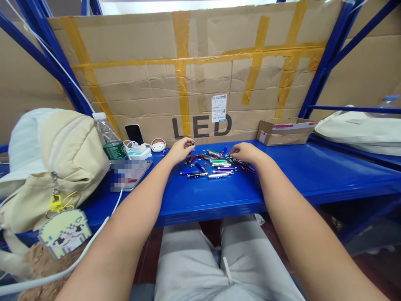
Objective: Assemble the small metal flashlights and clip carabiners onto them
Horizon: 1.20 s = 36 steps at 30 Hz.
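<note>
Over the left side of a pile of small metal penlights is my left hand, its thumb and fingers pinched around a small dark thing too tiny to name. My right hand reaches in from the other side, fingers curled down at some silvery metal clips; what its fingertips hold is hidden. The penlights are silver, green, purple, red, blue and black. A black one and a silver one lie nearest the front edge, with blue ones at the left.
On the blue table, a phone, a white power strip, a bottle and a beige backpack crowd the left. An open cardboard box stands back right. A cardboard wall closes off the back.
</note>
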Available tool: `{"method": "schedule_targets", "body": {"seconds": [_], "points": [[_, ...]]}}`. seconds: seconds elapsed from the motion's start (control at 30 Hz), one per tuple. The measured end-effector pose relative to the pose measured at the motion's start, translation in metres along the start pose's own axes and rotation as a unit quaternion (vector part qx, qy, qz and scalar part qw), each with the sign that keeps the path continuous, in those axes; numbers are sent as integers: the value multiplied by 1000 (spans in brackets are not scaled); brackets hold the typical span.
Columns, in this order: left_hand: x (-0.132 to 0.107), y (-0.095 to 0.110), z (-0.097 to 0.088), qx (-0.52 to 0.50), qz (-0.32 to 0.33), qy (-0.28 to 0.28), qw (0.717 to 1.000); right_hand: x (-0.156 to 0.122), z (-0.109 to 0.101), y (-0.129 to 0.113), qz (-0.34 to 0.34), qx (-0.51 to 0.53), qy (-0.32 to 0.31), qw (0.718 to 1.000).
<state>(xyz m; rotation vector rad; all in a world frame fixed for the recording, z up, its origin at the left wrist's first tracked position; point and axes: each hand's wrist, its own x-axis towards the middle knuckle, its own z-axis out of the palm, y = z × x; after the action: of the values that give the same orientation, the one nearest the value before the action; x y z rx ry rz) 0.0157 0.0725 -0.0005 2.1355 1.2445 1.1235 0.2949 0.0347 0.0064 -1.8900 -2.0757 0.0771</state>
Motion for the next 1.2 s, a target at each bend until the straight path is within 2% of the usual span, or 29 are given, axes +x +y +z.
{"method": "schedule_targets", "body": {"seconds": [0.13,0.27,0.63,0.83,0.9,1.0,1.1,1.2], "points": [[-2,2,2,13,1,-14,1000,5,6,4,10,-44,21,999],[-2,5,4,51,40,-12,998,9,12,2,4,-78,42,996],[-4,6,10,59,50,-44,996,24,30,-20,-69,-78,34,994],[-4,4,9,56,53,-48,996,26,31,-19,-62,-91,57,992],[-4,5,10,50,51,-51,996,25,28,-19,-63,-54,76,994],[-5,11,11,21,46,-71,996,22,24,-27,-68,125,107,984],[-7,20,14,-16,49,-102,993,15,23,-41,-101,325,101,935],[-9,27,18,-40,66,-111,991,8,25,-53,-145,397,85,903]]}}
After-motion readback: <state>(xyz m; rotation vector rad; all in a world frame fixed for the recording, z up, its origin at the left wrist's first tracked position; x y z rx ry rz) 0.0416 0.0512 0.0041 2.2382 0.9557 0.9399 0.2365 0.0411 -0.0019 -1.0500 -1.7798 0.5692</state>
